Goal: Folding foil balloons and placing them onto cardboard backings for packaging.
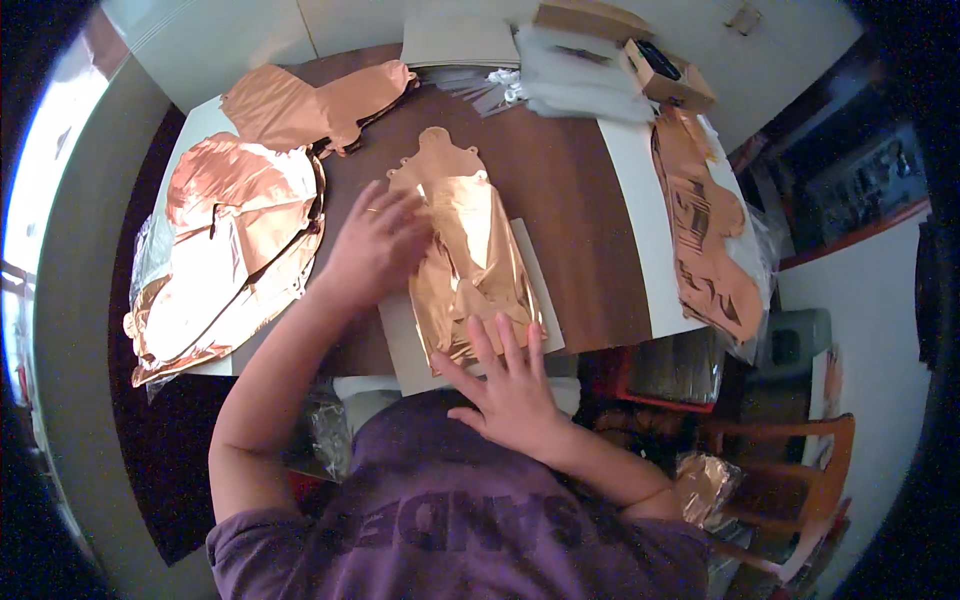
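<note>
A flat copper-coloured foil balloon (pixel 465 235), folded lengthwise, lies in front of me on a pale card sheet (pixel 405 355). At its near end, my right hand (pixel 508 390) rests flat with spread fingers on the foil. My left hand (pixel 383 240) is over the balloon's upper left edge, its fingers somewhat apart and slightly blurred. I see nothing held in either hand. Small tabs stick out along the balloon's rounded far end.
More flat foil balloons lie at the left (pixel 240 240), far left (pixel 320 105) and right (pixel 700 230) of the brown table (pixel 570 200). Clear plastic bags (pixel 580 75) and an open cardboard box (pixel 670 75) sit at the back. A wooden chair (pixel 830 470) stands at the lower right.
</note>
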A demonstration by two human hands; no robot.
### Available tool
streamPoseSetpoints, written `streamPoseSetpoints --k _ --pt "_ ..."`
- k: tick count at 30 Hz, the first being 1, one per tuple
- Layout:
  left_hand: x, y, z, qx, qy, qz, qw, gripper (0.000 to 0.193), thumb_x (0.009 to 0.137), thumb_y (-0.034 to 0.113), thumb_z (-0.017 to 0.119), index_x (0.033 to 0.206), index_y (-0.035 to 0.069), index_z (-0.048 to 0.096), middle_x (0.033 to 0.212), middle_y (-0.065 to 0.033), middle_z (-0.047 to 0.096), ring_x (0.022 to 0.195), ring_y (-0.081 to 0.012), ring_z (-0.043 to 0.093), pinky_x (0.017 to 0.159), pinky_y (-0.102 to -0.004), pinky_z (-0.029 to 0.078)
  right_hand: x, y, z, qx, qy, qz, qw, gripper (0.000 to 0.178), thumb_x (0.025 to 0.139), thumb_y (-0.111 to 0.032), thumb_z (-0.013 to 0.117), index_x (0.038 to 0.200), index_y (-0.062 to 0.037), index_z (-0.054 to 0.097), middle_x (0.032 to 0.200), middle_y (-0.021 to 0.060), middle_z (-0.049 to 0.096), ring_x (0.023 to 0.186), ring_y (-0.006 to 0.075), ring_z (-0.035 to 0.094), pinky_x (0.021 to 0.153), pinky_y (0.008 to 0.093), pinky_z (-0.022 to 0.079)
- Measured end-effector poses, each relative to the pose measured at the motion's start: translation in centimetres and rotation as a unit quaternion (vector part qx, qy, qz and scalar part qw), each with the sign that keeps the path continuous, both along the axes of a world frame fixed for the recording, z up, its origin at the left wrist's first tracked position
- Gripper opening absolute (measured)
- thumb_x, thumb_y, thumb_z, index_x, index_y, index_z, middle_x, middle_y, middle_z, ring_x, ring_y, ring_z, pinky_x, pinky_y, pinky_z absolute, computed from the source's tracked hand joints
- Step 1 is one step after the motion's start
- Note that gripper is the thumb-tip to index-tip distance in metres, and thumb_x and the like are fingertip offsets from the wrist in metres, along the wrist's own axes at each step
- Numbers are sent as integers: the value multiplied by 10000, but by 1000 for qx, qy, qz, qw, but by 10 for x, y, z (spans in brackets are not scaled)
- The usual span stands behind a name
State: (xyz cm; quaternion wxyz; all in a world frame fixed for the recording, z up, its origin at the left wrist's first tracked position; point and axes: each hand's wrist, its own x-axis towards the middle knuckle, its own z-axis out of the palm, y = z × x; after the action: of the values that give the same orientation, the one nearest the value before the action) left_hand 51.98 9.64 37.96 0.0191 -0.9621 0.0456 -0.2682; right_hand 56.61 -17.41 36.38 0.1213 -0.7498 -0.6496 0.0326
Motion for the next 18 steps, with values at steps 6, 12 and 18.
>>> streamPoseSetpoints --k 6,12,18 --pt "32 -74 -12 -90 203 -231 947 636 930 480 496 1391 44 470 1439 -146 452 1382 -302 358 1141 -481 265 -2 -3 -7 -26 7 -1 1000 792 760 -520 702 1459 -327 384 1379 191 354 1341 483 230 1033 761 144" --pt "67 -14 -19 -30 215 -113 970 684 965 493 418 1497 82 295 1560 -165 263 1446 -334 236 1171 -505 167 2 1 -3 9 14 -5 1000 852 746 -508 721 1486 -327 338 1520 218 229 1397 492 164 1035 760 139" --pt "74 27 -16 -44 87 31 995 623 928 408 534 1421 54 394 1484 -199 361 1393 -357 315 1147 -524 220 0 0 -4 19 18 9 1000 890 748 -512 717 1505 -315 293 1552 225 173 1408 496 146 1041 758 123"
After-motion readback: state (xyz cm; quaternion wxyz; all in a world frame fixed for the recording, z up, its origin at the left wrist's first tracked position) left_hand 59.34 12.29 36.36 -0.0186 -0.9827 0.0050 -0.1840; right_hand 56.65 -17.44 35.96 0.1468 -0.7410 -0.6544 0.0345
